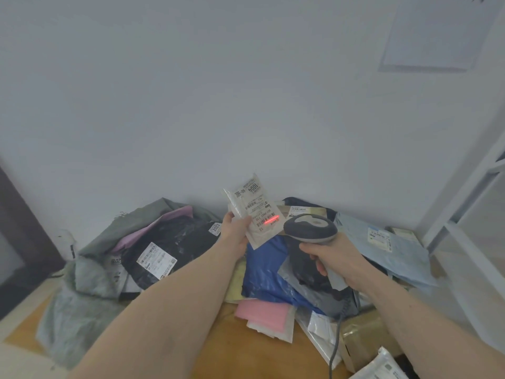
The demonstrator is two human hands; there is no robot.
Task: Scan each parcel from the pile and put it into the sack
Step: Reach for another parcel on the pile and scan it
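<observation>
— Where are your arms?

— Both of my bare arms reach out in front of me, over the wooden table (246, 348). My left hand (235, 233) is up above the pile (276, 272), with the thumb on the side facing me.

— What is that hand doing?

— Its thumb and fingers are curled and pinch the lower left edge of a small white parcel (254, 210). The parcel stands almost upright, tipped a little, with its label facing me.

— And the other hand?

— My right hand (334, 262) is wrapped tight around the handle of the grey scanner (310, 227). The scanner's head is just to the right of the parcel and points at it. A red line of light (271, 220) lies across the lower part of the label. A grey cord (337, 337) hangs down from the handle.

— Where is the parcel compared with the pile?

— It is held in the air above the pile, touching nothing but my left hand. Under it lie a blue bag (263, 272), a pink packet (262, 310) and a pale blue envelope (388, 250) to the right.

— And the sack?

— The grey sack (90, 272) lies to the left of the pile, its mouth open. A black bag with a white label (164, 247) sits inside it.
</observation>
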